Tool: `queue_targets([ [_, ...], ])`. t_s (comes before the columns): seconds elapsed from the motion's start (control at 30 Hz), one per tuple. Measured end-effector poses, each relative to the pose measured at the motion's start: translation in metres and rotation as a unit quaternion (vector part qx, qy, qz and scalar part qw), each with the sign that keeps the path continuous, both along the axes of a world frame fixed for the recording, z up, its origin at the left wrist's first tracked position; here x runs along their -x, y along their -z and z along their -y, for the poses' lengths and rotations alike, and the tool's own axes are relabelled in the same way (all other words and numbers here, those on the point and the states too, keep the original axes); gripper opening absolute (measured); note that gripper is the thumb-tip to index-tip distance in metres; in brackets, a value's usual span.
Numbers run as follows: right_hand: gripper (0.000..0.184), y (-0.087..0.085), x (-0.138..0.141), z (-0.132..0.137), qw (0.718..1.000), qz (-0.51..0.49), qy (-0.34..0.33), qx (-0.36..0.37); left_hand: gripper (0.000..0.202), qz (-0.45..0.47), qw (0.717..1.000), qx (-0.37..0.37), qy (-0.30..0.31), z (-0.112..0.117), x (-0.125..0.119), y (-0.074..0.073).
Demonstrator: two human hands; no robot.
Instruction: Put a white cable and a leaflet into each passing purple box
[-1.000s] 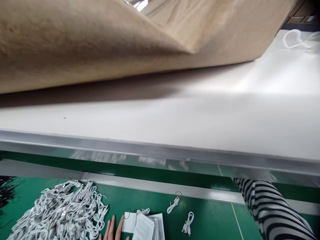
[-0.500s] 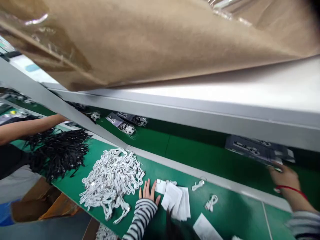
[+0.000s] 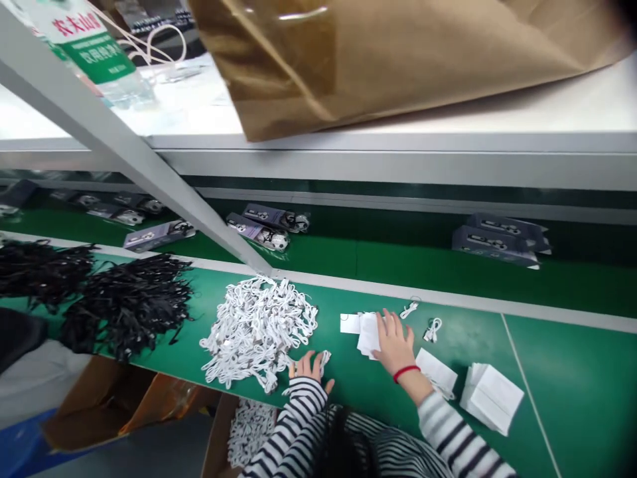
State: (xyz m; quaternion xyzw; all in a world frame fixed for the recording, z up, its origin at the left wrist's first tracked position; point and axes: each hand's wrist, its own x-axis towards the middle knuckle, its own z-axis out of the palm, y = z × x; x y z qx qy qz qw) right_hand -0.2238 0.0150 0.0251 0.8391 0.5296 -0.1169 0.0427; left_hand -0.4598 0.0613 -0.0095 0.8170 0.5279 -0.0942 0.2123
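My left hand (image 3: 309,369) rests on the green bench (image 3: 572,392) at the right edge of a heap of white coiled cables (image 3: 259,328), fingers spread, touching one loose white cable. My right hand (image 3: 395,340), with a red band at the wrist, lies flat with fingers stretched on a small stack of white paper leaflets (image 3: 361,328). Two single white cable coils (image 3: 430,328) lie just beyond that hand. Both my sleeves are black-and-white striped.
More white leaflet stacks (image 3: 490,396) lie to the right. Piles of black cables (image 3: 124,302) sit at left. Grey product boxes (image 3: 497,240) ride the darker belt behind. A slanted metal post (image 3: 129,159) crosses left. A brown paper sack (image 3: 398,53) sits on the white upper shelf. Cardboard boxes (image 3: 99,405) stand below.
My right hand came back from the grey boxes on the belt and now lies on the leaflets. My left hand shifted from the leaflets toward the white cable heap. The view tilted down.
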Motion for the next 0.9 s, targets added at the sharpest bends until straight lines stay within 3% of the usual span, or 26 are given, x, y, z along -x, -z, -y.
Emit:
queue_targets([
  [0.1,0.066,0.009,-0.002,-0.003,0.999,0.032,0.011,-0.014,0.055,-0.003,0.999,0.036,0.014,-0.003,0.014,0.010],
  [0.23,0.036,0.014,-0.001,0.009,0.996,0.032,0.049,-0.074,0.027,0.027,0.996,0.059,0.064,-0.026,0.009,0.020],
  [0.37,0.021,0.021,-0.008,0.028,0.977,-0.060,0.143,-0.149,0.025,0.063,0.993,0.049,0.088,-0.042,0.005,0.025],
  [0.43,0.027,0.026,-0.013,0.038,0.934,-0.137,0.252,-0.213,0.023,0.085,0.992,0.022,0.088,-0.044,0.009,0.026],
  [0.5,0.037,0.030,-0.016,0.049,0.866,-0.196,0.378,-0.262,0.022,0.103,0.991,-0.011,0.084,-0.046,0.015,0.027],
  [0.6,0.048,0.033,-0.010,0.061,0.789,-0.237,0.496,-0.274,0.029,0.111,0.990,-0.047,0.070,-0.052,0.024,0.030],
  [0.7,0.056,0.033,0.001,0.066,0.750,-0.257,0.539,-0.285,0.044,0.120,0.988,-0.060,0.080,-0.059,0.028,0.036],
  [0.9,0.053,0.015,0.019,0.059,0.724,-0.282,0.524,-0.349,0.024,0.135,0.986,-0.008,0.099,-0.070,0.029,0.050],
])
